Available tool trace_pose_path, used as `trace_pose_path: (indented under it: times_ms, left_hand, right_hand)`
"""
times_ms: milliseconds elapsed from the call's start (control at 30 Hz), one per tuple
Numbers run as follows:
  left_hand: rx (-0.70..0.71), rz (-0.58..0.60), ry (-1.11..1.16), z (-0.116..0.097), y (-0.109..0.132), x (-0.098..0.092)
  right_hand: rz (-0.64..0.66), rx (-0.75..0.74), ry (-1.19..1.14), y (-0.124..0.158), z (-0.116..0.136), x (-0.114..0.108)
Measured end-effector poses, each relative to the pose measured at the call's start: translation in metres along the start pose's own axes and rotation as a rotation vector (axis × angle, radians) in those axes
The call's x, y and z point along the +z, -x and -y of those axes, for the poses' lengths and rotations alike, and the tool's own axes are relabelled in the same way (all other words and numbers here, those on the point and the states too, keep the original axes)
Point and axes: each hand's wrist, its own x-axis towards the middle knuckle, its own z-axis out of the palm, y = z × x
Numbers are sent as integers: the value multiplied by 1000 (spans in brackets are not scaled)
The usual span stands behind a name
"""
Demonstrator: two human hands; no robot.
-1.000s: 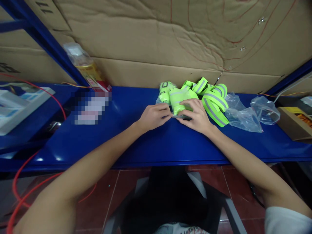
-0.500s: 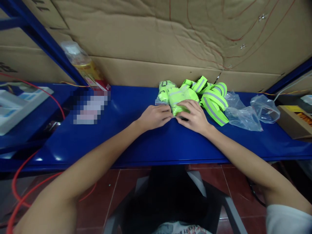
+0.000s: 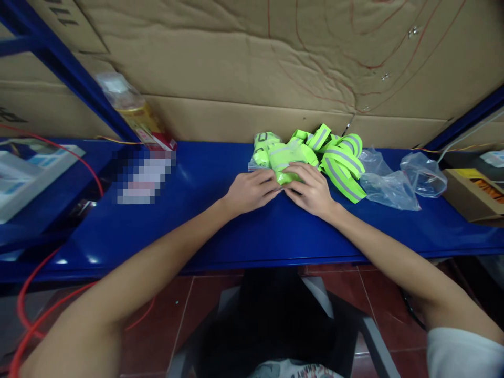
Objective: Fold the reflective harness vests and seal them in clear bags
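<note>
My left hand [image 3: 252, 192] and my right hand [image 3: 310, 190] meet at the near edge of a clear plastic bag [image 3: 290, 155] with neon yellow-green reflective strap inside. Both hands are closed, fingertips pinching that edge almost together; the exact grip is partly hidden behind the fingers. Just behind my left hand lies another filled zip bag [image 3: 264, 147] with dark marks on its contents. Loose reflective straps [image 3: 342, 165], yellow-green with a grey stripe, are heaped to the right of my right hand.
Crumpled clear plastic bags [image 3: 391, 186] lie right of the straps, before an open cardboard box [image 3: 470, 202]. On the left stand a bottle [image 3: 136, 113] and a blurred-out flat item [image 3: 144, 178] on the blue table [image 3: 189, 231]. A cardboard wall [image 3: 220, 118] rises behind.
The fingers of both hands have shifted slightly along the bag's near edge, the right fingers drawing closer together. The whole view has moved a little; the other things lie as before.
</note>
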Motion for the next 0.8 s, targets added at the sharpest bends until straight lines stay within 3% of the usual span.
trace_pose_path:
  times_ms: [167, 300, 467, 667, 800]
  left_hand:
    - [34, 35, -30, 2, 1, -2]
    - [-16, 0, -27, 6, 2, -3]
    - [-92, -20, 10, 8, -1, -5]
    - [-70, -9, -24, 4, 1, -1]
    - [-137, -43, 15, 4, 3, 1]
  right_hand:
    - [90, 76, 7, -6, 3, -3]
    - [152, 122, 35, -9, 3, -11]
    - [68, 197, -43, -7, -1, -18]
    - [28, 132, -81, -6, -2, -12]
    - [45, 106, -138, -7, -11, -16]
